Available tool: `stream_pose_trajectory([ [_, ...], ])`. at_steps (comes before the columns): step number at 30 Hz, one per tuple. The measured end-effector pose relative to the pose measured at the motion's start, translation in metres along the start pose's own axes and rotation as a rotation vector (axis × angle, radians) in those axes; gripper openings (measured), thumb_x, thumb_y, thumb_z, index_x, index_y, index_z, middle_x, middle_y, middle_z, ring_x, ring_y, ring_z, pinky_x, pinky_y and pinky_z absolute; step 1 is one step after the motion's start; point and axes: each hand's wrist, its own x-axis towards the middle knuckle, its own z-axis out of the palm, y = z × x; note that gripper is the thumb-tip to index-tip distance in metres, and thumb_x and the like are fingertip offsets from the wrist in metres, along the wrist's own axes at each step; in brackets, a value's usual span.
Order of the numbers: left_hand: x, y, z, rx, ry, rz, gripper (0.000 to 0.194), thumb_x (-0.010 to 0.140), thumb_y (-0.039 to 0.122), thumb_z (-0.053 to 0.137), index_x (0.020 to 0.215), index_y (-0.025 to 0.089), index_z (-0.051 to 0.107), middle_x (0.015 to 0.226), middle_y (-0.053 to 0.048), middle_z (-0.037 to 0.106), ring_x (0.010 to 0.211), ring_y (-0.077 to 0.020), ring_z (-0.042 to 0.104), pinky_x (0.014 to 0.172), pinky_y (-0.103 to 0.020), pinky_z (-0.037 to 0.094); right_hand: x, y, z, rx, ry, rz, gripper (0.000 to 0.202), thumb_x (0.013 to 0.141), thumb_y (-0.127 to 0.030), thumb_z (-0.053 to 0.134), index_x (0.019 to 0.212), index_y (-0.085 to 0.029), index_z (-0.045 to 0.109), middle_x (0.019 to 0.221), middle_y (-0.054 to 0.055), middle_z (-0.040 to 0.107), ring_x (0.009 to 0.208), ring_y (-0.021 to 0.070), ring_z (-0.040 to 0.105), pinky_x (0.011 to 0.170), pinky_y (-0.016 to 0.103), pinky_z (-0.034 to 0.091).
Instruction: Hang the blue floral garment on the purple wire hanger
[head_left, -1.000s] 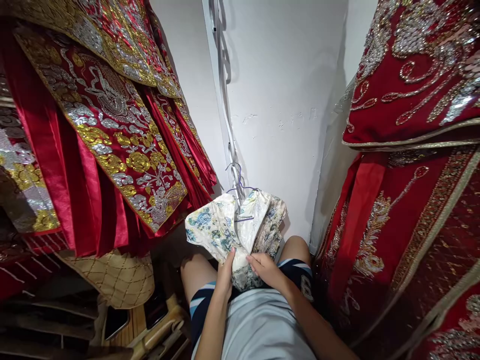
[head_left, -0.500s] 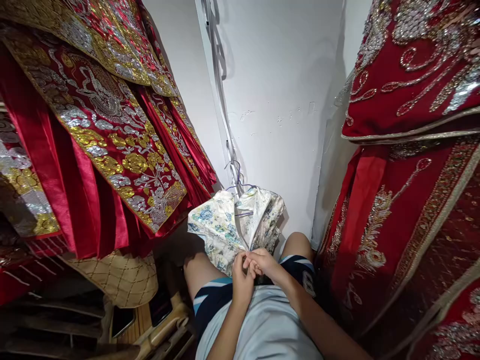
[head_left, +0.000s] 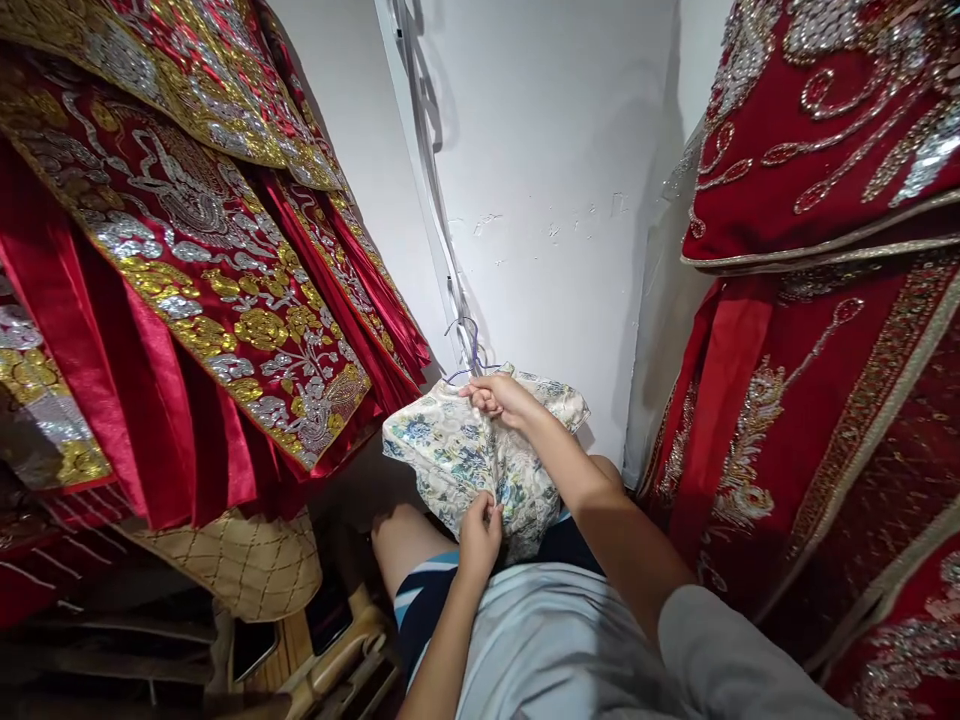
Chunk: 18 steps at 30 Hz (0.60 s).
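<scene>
- Shorts and a grey shirt (head_left: pixel 540 650) fill the bottom of the view, with bare knees poking out in front.
- Left hand (head_left: pixel 480 535) sits low over the lap, fingers (head_left: pixel 491 508) pressed together, pinching the lower edge of a floral garment (head_left: pixel 457 460) (cream fabric, blue and green flowers).
- That garment hangs over the knees, between the two racks of red clothes, on a thin purple wire hanger (head_left: pixel 469 345).
- Right hand (head_left: pixel 499 398) is higher up at the garment's collar, just under the hanger hook, fingers curled and pinching the fabric there.
- Left side: red embroidered robes (head_left: pixel 202 300) with gold and silver thread, and a quilted beige piece (head_left: pixel 240 565) below them.
- Right side: more red beaded gowns (head_left: pixel 817 400).
- Behind it all, a white wall (head_left: pixel 555 200) with a strap (head_left: pixel 431 170) running down to the hanger.
</scene>
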Motion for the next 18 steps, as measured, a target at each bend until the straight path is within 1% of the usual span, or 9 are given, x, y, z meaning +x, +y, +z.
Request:
stream_pose_trajectory([
  [3,0.011,0.015,-0.010,-0.096,0.034,0.016,0.013,0.087,0.032,0.055,0.089,0.019,0.056,0.074,-0.001,0.057,0.069,-0.0172,0.054,0.069,-0.028,0.042,-0.009,0.020,0.001,-0.012,0.013,-0.102,0.030,0.095,-0.030,0.052,0.075,-0.011,0.065,0.044,-0.002,0.053,0.032,0.0045,0.032,0.032,0.017,0.017],
  [4,0.020,0.025,-0.017,-0.129,0.075,0.041,0.017,0.089,0.032,0.055,0.100,0.019,0.058,0.081,-0.003,0.060,0.074,-0.0180,0.057,0.073,-0.029,0.044,-0.014,0.026,0.000,-0.017,0.030,-0.120,0.031,0.094,-0.033,0.054,0.074,-0.011,0.065,0.043,-0.002,0.053,0.033,0.0048,0.033,0.033,0.017,0.018],
  [6,0.044,0.049,-0.036,-0.170,0.184,0.121,0.030,0.093,0.031,0.051,0.120,0.018,0.055,0.087,-0.005,0.064,0.080,-0.0185,0.060,0.079,-0.030,0.046,-0.022,0.034,-0.001,-0.040,0.068,-0.145,0.034,0.092,-0.039,0.055,0.073,-0.012,0.064,0.042,-0.003,0.051,0.034,0.0053,0.034,0.035,0.018,0.020],
  [8,0.074,0.075,-0.056,-0.132,0.306,0.235,0.037,0.095,0.031,0.050,0.130,0.020,0.053,0.091,-0.005,0.064,0.083,-0.0185,0.061,0.081,-0.030,0.046,-0.028,0.034,-0.002,-0.090,0.082,-0.183,0.037,0.091,-0.043,0.056,0.071,-0.013,0.064,0.041,-0.004,0.050,0.035,0.0058,0.035,0.037,0.018,0.023],
  [10,0.104,0.096,-0.073,-0.041,0.303,0.363,0.034,0.096,0.029,0.049,0.128,0.021,0.057,0.099,-0.007,0.067,0.089,-0.0195,0.062,0.084,-0.032,0.047,-0.029,0.031,-0.003,-0.151,0.066,-0.227,0.039,0.090,-0.046,0.055,0.069,-0.014,0.063,0.040,-0.004,0.048,0.035,0.0060,0.036,0.038,0.018,0.025],
  [12,0.126,0.111,-0.082,0.071,0.182,0.471,0.023,0.095,0.026,0.049,0.110,0.020,0.066,0.097,-0.007,0.069,0.090,-0.0199,0.063,0.082,-0.031,0.046,-0.026,0.030,-0.007,-0.181,0.052,-0.270,0.039,0.090,-0.046,0.053,0.068,-0.016,0.061,0.040,-0.005,0.048,0.036,0.0063,0.037,0.040,0.019,0.026],
  [14,0.137,0.120,-0.084,0.157,0.109,0.534,0.018,0.095,0.026,0.051,0.094,0.018,0.067,0.089,-0.006,0.068,0.084,-0.0190,0.062,0.077,-0.029,0.046,-0.021,0.039,-0.012,-0.191,0.069,-0.307,0.038,0.090,-0.047,0.052,0.066,-0.017,0.058,0.041,-0.005,0.048,0.036,0.0067,0.037,0.041,0.019,0.027],
  [16,0.140,0.123,-0.086,0.174,0.148,0.542,0.018,0.094,0.027,0.053,0.088,0.018,0.066,0.083,-0.004,0.066,0.078,-0.0175,0.060,0.074,-0.028,0.045,-0.017,0.059,-0.019,-0.222,0.114,-0.295,0.038,0.090,-0.047,0.051,0.065,-0.019,0.056,0.041,-0.006,0.047,0.036,0.0071,0.036,0.042,0.020,0.027],
  [18,0.140,0.119,-0.092,0.100,0.288,0.481,0.017,0.094,0.028,0.054,0.088,0.017,0.066,0.084,-0.004,0.067,0.080,-0.0167,0.061,0.076,-0.028,0.045,-0.015,0.084,-0.025,-0.268,0.148,-0.227,0.039,0.090,-0.046,0.050,0.061,-0.019,0.054,0.040,-0.006,0.046,0.036,0.0075,0.035,0.043,0.021,0.026],
])
